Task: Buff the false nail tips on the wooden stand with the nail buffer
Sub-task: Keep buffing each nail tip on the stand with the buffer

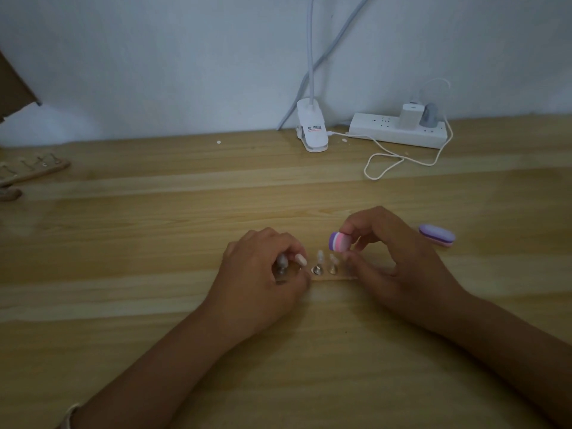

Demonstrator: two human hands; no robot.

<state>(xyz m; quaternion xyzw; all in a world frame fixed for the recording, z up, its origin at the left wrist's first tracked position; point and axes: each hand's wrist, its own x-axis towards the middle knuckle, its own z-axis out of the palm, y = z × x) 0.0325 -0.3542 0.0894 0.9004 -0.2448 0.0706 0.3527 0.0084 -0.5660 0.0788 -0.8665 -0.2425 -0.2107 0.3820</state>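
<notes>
Right hand (390, 252) pinches striped purple-pink buffer (340, 242); left hand (266, 269) grips left end of thin wooden stand (325, 275); hard strokes may dislodge clear nail tips (319, 257).

I see a pale wooden table (154, 305) under both hands, smooth-grained with a soft sheen. Between the left hand (263, 274) and right hand (396, 261), the narrow bare-wood stand (325, 275) looks matt, its small metal clips (316, 269) shiny, and the translucent plastic nail tips (320, 254) glossy. The pink-and-purple striped buffer block (339, 242) in the right hand looks matt and foam-like.
</notes>
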